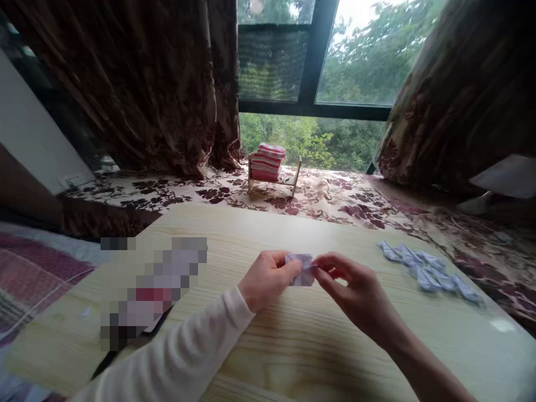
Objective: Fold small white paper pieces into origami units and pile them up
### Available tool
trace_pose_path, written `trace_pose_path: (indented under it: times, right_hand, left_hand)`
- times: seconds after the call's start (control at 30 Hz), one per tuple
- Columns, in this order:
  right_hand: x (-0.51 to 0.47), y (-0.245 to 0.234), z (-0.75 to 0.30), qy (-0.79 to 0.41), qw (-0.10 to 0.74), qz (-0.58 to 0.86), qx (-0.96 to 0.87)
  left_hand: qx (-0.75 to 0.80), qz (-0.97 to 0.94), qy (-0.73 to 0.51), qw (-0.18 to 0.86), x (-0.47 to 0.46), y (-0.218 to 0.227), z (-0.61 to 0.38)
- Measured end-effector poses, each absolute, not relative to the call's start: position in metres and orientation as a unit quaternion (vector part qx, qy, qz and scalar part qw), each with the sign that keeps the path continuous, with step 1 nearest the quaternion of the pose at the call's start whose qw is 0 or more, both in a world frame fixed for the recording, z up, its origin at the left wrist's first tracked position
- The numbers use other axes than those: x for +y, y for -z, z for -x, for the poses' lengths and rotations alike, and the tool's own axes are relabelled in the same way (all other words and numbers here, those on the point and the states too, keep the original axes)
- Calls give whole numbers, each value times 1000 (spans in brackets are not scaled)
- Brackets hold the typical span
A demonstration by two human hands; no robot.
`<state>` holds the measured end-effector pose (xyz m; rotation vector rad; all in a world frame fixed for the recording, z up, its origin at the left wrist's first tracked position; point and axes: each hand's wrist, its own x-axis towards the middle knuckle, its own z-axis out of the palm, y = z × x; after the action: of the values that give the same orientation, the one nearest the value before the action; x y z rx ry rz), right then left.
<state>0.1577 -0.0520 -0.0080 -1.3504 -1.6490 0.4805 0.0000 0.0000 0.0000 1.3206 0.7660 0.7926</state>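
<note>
A small piece of folded paper, pale lilac-white with creases, is held up above the wooden table between both hands. My left hand grips its left side, thumb across the front. At its right edge, my right hand pinches the paper between thumb and index finger. Off to the right, several folded paper pieces of the same pale colour lie in a loose group on the table.
The light wood-grain table fills the foreground. On its left lies a pixelated object with a dark cable. Behind, a small wooden rack holds stacked red-and-white striped cloth on a flower-patterned sill cover, beneath the window.
</note>
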Motion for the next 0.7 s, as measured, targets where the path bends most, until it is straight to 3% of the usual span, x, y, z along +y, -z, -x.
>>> trace_pose_path:
  times: [0.17, 0.4, 0.7]
  right_hand:
    - [-52, 7, -156, -186, 452, 544, -682]
    - [-55, 4, -158, -33, 364, 495, -788]
    - [-54, 7, -159, -76, 382, 507, -769]
  left_hand:
    - [342, -606, -347, 629, -4, 2, -1]
    - [368, -639, -307, 601, -1, 0, 4]
    - [352, -586, -306, 662, 1, -1, 4]
